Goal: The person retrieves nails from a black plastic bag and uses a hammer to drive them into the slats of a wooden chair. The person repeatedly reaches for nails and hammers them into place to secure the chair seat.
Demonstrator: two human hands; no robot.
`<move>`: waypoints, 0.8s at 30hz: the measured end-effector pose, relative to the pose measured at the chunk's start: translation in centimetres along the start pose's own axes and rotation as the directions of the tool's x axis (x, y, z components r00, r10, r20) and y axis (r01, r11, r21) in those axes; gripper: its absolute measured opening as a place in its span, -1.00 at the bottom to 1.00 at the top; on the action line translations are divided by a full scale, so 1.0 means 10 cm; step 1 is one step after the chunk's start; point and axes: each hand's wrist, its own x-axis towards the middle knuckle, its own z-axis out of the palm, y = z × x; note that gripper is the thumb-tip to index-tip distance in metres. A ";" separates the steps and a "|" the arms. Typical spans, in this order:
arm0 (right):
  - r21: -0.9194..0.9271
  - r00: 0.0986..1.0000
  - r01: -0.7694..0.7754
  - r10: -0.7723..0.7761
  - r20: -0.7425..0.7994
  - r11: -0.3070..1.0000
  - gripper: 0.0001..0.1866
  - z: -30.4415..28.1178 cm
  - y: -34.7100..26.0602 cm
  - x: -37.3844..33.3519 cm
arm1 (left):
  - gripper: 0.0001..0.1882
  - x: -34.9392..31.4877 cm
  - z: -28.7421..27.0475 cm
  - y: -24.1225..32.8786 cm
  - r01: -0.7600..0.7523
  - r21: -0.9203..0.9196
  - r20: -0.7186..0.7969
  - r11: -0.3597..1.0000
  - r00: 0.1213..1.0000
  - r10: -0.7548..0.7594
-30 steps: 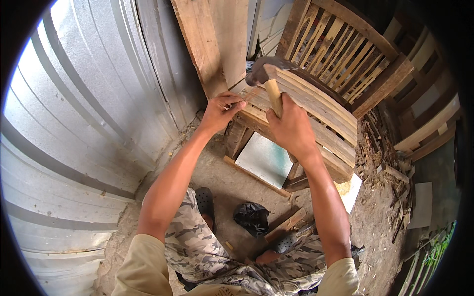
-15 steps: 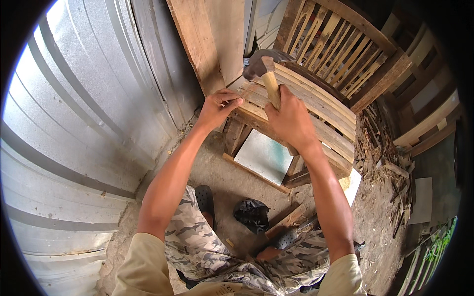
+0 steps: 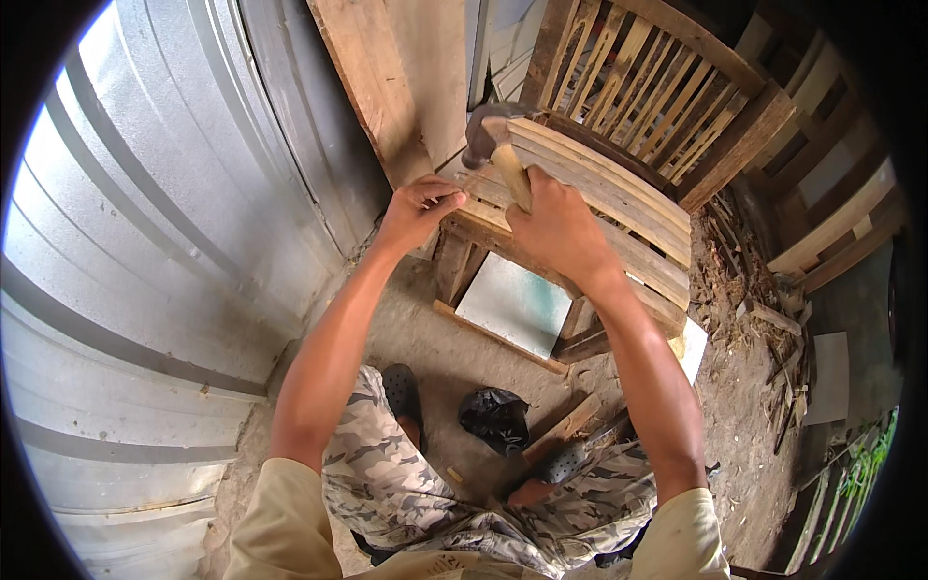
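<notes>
My right hand (image 3: 563, 228) is closed round the pale wooden handle of a hammer (image 3: 511, 176). The dark hammer head is raised above the left end of a slatted wooden seat. That seat belongs to a wooden chair (image 3: 619, 220) with a slatted back. At the seat's near left corner, my left hand (image 3: 416, 208) is closed in a pinch, thumb against fingers. Whatever sits between those fingertips is too small to make out. The hammer head hangs just beyond and to the right of the pinching fingers, apart from them.
Tall wooden boards (image 3: 391, 87) lean behind the left hand, beside a corrugated metal wall (image 3: 155, 213). Under the seat stands a whitish panel (image 3: 514, 304). A black plastic bag (image 3: 494, 418) and a wood offcut (image 3: 563, 430) lie between my feet. Wood scraps (image 3: 764, 319) litter the right side.
The hammer and my right hand have shifted slightly left and its head has tilted a little. My left hand keeps its pinch at the seat corner. The whole view has shifted slightly.
</notes>
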 end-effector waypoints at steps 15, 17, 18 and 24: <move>-0.003 1.000 -0.014 0.014 0.011 1.000 -0.61 -0.05 -0.03 0.07 | -0.61 -0.10 0.11 -0.10 0.335 -0.390 -0.187 0.858 0.883 -0.430; 0.059 0.998 -0.051 0.050 0.025 0.997 -0.61 -0.10 -0.05 0.07 | -0.61 -0.11 0.13 -0.06 0.329 -0.382 -0.200 0.864 0.883 -0.425; 0.089 0.997 -0.070 0.068 0.033 0.994 -0.62 -0.12 -0.05 0.07 | -0.61 -0.11 0.14 -0.04 0.326 -0.378 -0.206 0.867 0.883 -0.422; -0.034 0.921 -0.155 0.157 0.355 0.987 -0.61 -0.21 -0.06 0.19 | -0.64 -0.14 0.10 0.00 0.400 -0.293 -0.216 0.868 0.857 -0.468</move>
